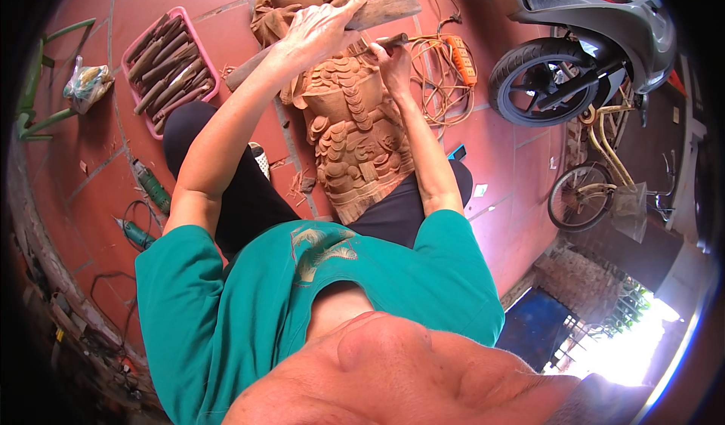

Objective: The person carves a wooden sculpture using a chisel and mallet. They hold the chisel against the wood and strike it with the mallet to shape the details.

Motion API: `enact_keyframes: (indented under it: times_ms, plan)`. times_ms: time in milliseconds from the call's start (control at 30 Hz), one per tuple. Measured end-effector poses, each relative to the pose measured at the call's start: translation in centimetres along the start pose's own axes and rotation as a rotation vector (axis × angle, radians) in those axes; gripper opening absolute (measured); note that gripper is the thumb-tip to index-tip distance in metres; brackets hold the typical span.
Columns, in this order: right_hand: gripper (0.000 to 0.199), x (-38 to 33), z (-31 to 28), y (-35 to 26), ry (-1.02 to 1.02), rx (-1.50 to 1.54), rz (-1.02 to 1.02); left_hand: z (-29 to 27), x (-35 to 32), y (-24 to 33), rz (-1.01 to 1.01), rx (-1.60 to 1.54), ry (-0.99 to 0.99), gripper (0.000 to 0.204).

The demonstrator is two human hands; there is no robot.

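A reddish-brown wood carving with dense raised relief lies lengthwise between my legs, its far end near the top of the view. My left hand is above its far part, closed on a flat wooden club whose broad end points right. Another stretch of wood shows left of my forearm; whether it belongs to the club I cannot tell. My right hand grips a carving chisel over the carving's right side. The chisel's cutting tip is hard to make out.
To the left, a pink tray holds several chisels, with green power tools on the tiles nearer me. An orange power strip and tangled cord lie right of the carving. Farther right stand a motorbike and a bicycle.
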State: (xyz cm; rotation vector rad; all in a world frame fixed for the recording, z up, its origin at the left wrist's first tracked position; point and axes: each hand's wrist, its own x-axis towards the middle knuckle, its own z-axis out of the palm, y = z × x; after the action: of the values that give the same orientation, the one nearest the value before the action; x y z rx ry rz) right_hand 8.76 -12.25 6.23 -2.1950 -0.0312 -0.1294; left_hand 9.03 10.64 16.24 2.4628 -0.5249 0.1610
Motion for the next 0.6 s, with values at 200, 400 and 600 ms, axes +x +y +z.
enact_keyframes:
  times_ms: [200, 400, 600]
  plan:
    - [0.018, 0.2, -0.3, 0.7, 0.007, 0.524, 0.274, -0.5, 0.2, 0.2, 0.008, -0.033, 0.052, 0.063]
    - [0.021, 1.0, -0.2, -1.0, 0.080, 0.301, -0.022, -0.7, 0.6, -0.1, -0.018, -0.031, 0.028, 0.063]
    - [0.023, 1.6, -1.3, -0.2, 0.078, 0.073, -0.039, -0.2, 0.9, 0.1, -0.017, -0.026, 0.017, 0.064]
